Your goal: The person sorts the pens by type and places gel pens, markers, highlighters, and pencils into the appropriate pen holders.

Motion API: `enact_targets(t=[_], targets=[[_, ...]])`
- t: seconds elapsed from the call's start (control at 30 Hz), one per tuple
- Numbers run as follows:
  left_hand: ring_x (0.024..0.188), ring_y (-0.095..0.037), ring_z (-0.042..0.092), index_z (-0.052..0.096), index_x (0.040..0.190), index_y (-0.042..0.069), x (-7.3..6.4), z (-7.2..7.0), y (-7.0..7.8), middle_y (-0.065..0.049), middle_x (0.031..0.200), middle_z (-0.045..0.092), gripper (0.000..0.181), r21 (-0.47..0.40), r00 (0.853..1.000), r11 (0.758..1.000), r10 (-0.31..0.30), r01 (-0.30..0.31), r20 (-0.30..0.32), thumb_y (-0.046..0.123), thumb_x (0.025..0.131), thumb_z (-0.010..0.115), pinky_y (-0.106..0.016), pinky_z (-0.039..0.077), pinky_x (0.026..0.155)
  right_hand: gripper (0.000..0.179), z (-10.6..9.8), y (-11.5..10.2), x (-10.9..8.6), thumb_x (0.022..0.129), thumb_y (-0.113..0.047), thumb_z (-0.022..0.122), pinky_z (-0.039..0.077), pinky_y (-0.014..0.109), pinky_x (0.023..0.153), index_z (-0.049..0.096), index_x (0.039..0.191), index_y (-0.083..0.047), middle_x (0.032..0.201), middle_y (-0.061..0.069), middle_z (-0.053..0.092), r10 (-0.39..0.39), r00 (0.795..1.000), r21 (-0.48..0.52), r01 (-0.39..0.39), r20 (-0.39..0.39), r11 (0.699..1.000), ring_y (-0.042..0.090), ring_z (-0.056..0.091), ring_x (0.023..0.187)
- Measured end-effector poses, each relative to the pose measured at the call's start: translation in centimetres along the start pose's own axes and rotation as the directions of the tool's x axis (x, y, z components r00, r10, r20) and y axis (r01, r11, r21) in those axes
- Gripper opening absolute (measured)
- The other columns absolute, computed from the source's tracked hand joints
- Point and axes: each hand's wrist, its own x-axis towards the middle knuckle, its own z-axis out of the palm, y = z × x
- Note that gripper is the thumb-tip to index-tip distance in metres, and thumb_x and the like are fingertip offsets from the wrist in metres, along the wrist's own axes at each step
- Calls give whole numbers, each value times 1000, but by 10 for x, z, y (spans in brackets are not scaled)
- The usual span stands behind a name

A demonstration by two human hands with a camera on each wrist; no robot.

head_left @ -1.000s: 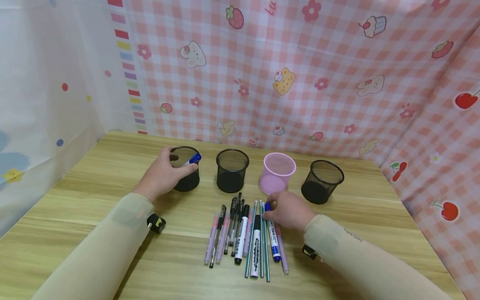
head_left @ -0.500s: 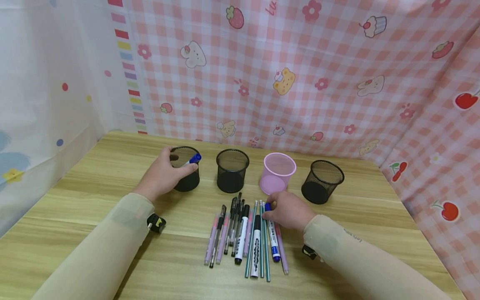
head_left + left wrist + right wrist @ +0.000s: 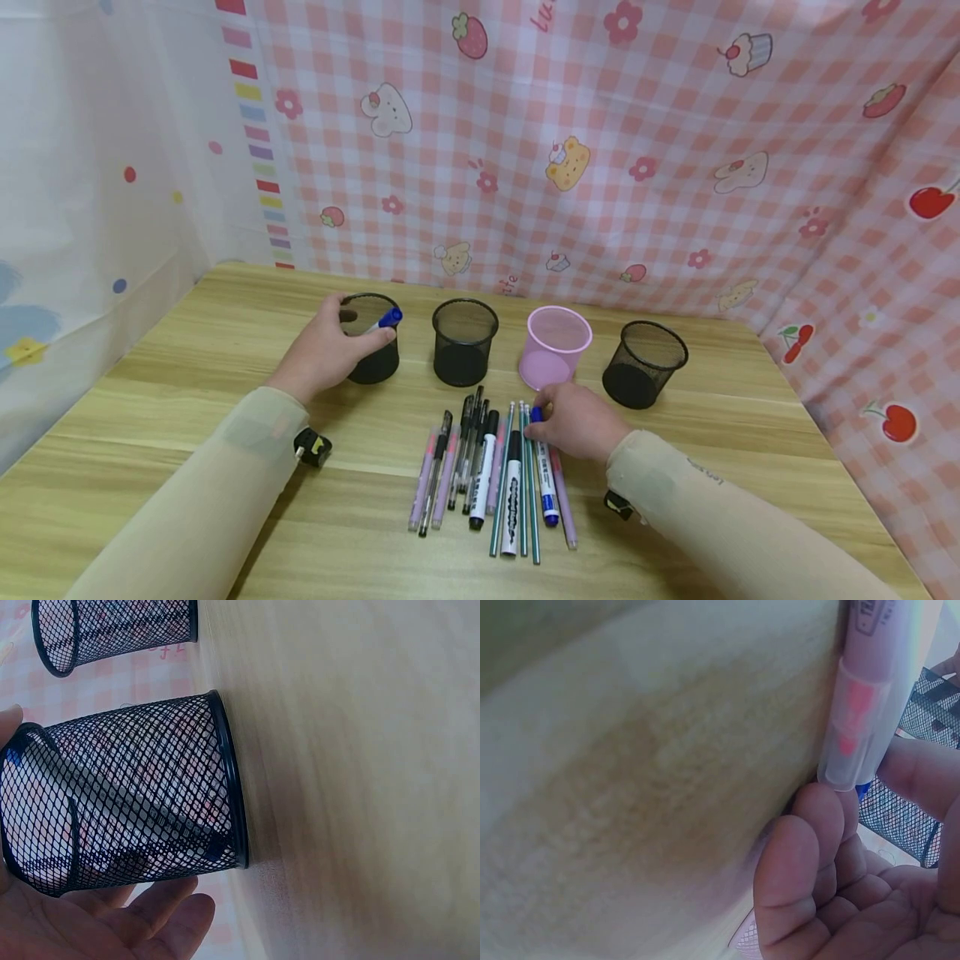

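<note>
My left hand (image 3: 326, 350) grips the leftmost black mesh pen holder (image 3: 378, 364), thumb near its rim and fingers around its far side. A blue-capped marker (image 3: 391, 317) leans inside that holder, and its white barrel shows through the mesh in the left wrist view. At the right of the row of pens, my right hand (image 3: 581, 422) pinches the blue cap end of a white and blue whiteboard marker (image 3: 548, 487) lying on the table. Beside this marker lies a pink-purple highlighter (image 3: 564, 510), seen close up with its clear cap in the right wrist view.
Farther right stand a black mesh holder (image 3: 462, 363), a pink one (image 3: 547, 367) and another black one (image 3: 633, 383). Between my arms lie black gel pens (image 3: 437, 471), highlighters (image 3: 422, 492), black-capped markers (image 3: 512, 496) and green pencils (image 3: 532, 517). A checked cloth (image 3: 510, 192) hangs behind the table.
The near end of the whiteboard marker under my right hand has shifted very slightly left. Both hands have otherwise stayed in place.
</note>
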Motion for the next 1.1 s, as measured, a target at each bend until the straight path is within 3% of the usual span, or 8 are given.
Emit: enact_targets(t=[1.1], targets=[[152, -48, 36, 7, 169, 12, -1, 0, 1, -21, 170, 32, 115, 4, 1000, 1000, -2, 2, 1, 74, 91, 64, -67, 35, 119, 27, -12, -3, -6, 92, -21, 78, 52, 30, 66, 68, 113, -7, 87, 6, 69, 44, 997, 104, -37, -62, 994, 20, 63, 78]])
